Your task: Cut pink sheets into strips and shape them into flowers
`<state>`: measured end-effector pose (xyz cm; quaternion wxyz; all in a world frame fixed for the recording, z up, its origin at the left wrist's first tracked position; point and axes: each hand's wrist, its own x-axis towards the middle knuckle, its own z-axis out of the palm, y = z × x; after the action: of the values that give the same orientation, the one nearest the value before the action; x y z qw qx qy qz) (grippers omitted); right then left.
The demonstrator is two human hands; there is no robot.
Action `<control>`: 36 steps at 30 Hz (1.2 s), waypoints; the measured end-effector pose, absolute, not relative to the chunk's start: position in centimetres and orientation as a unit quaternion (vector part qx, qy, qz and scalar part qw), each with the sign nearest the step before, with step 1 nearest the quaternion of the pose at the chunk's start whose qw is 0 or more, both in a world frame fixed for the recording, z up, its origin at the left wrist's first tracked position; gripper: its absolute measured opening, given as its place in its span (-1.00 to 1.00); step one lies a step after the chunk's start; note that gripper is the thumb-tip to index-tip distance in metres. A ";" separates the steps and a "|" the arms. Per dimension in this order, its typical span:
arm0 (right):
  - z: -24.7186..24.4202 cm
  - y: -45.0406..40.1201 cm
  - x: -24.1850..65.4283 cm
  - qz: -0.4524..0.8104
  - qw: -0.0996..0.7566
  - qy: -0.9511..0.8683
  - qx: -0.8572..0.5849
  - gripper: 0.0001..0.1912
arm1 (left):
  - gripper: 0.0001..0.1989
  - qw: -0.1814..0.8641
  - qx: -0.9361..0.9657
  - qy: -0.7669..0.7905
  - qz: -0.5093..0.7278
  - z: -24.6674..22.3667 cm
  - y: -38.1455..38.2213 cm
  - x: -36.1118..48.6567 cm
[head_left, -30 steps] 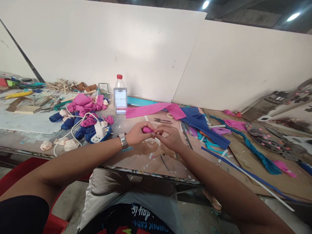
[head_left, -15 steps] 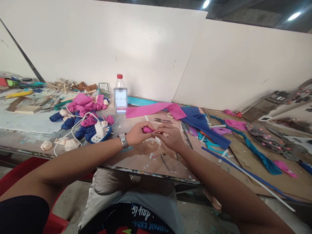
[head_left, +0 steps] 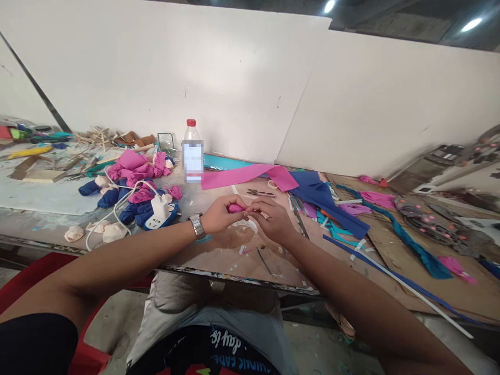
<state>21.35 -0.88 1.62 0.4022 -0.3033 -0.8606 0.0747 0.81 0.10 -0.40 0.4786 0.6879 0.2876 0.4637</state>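
My left hand point(head_left: 222, 213), with a metal watch on its wrist, is closed around a small pink bundle point(head_left: 235, 208) above the middle of the table point(head_left: 226, 260). My right hand point(head_left: 269, 216) meets it from the right, thumb and fingertips pinched at the bundle's right end. Behind the hands lie a long pink strip point(head_left: 242, 176) and small metal snips point(head_left: 261, 193). Folded blue material point(head_left: 332, 203) rests to the right of the strip.
A capped bottle point(head_left: 191, 133) stands at the back. Left are crumpled pink pieces point(head_left: 133, 164), a blue power strip point(head_left: 156, 223) with white cable, and wood sticks point(head_left: 97, 137). A long white rod point(head_left: 417, 285) and a teal twisted strip point(head_left: 414, 247) lie right.
Both hands stay closed at the pink bundle in nearly the same place. Only a very slight shift of the fingers and of the view shows.
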 end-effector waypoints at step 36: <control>1.0 -0.2 21.4 0.107 0.475 -0.810 -0.327 -0.90 | -0.70 0.519 0.677 0.224 0.471 0.0 0.1 0.8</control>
<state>21.35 -0.22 1.03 0.4750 -0.3270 -0.8098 0.1074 0.84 0.09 -0.04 0.5192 0.6768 0.2239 0.4714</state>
